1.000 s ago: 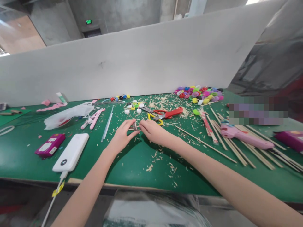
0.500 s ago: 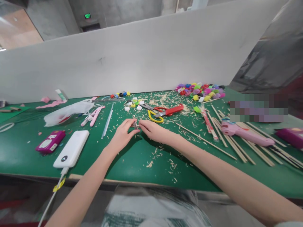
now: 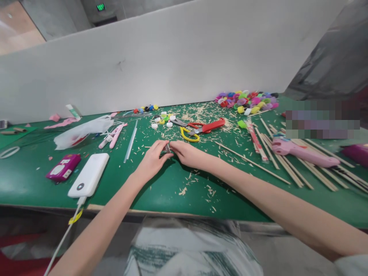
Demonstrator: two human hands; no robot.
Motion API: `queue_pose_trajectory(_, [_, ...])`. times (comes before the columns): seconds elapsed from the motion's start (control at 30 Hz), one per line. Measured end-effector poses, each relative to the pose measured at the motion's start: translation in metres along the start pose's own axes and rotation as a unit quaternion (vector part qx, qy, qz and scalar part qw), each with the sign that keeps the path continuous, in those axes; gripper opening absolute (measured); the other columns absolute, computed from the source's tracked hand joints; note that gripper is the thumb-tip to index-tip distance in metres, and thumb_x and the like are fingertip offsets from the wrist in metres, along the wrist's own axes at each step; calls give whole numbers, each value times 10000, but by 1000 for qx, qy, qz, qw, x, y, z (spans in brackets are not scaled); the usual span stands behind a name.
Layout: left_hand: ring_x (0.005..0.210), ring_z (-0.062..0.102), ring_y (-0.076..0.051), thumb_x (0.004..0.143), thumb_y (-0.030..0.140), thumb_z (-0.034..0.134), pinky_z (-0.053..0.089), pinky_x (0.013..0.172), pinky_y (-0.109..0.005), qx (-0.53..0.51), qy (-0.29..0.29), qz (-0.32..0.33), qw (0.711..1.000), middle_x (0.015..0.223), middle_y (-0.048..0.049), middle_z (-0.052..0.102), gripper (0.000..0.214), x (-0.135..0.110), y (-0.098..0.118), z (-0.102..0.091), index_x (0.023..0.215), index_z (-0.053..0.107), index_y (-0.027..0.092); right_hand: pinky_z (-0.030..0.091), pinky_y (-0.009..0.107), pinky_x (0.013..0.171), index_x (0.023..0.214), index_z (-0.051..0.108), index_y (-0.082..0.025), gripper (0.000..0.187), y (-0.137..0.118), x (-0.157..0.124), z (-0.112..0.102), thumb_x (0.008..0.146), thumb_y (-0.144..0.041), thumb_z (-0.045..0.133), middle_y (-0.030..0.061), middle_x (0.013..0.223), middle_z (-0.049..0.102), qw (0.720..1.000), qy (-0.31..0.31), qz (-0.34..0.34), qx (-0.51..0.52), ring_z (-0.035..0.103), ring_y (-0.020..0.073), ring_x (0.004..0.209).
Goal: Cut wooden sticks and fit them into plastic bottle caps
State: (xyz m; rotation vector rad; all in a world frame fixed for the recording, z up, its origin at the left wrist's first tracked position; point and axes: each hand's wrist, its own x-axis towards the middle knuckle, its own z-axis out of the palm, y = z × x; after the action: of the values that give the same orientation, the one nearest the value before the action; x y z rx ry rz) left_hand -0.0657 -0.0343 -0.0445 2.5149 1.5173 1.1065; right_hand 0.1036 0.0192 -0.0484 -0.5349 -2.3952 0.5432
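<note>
One left hand (image 3: 152, 158), one right hand (image 3: 188, 154), one small metal piece (image 3: 168, 148).
One green table (image 3: 165, 191) carries one white power bank (image 3: 89, 174), one pink glue gun (image 3: 304, 153), one plastic bag (image 3: 83, 132), two brown tubes (image 3: 20, 130), two purple packets (image 3: 63, 168) and at least two cutting tools (image 3: 213, 125); the wooden sticks (image 3: 292, 173) number more than ten, overlapping, and the coloured caps (image 3: 255, 101) are too many to count.

No word or number can be read with certainty. The lit green sign (image 3: 101, 7) in the background bears characters too small to make out. Pale label patches (image 3: 58, 170) on the purple pack (image 3: 68, 161) and a dark round mark (image 3: 80, 186) on the power bank (image 3: 92, 168) are illegible.
</note>
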Motion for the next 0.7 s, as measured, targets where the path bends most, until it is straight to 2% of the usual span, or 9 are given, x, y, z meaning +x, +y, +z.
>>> queue_pose_trajectory(0.23, [1034, 617, -186, 850, 257, 599, 523, 903, -341, 19, 10, 22, 1000, 1090, -96, 632, 308, -1, -2, 3, 1133, 538, 149, 415, 282, 703, 866, 519, -166, 210, 1, 1, 8, 865, -69, 332, 94, 859, 625, 1000, 17, 11, -17, 511, 166, 748])
queue_pose_trajectory(0.7, [1102, 594, -212, 869, 246, 565, 504, 956, -393, 29, -14, 18, 999, 1143, -120, 619, 308, -2, -1, 2, 1159, 529, 147, 406, 285, 705, 1030, 521, -132, 261, -1, -1, 10, 879, -99, 311, 110, 910, 628, 998, -15, 60, -20, 513, 177, 765])
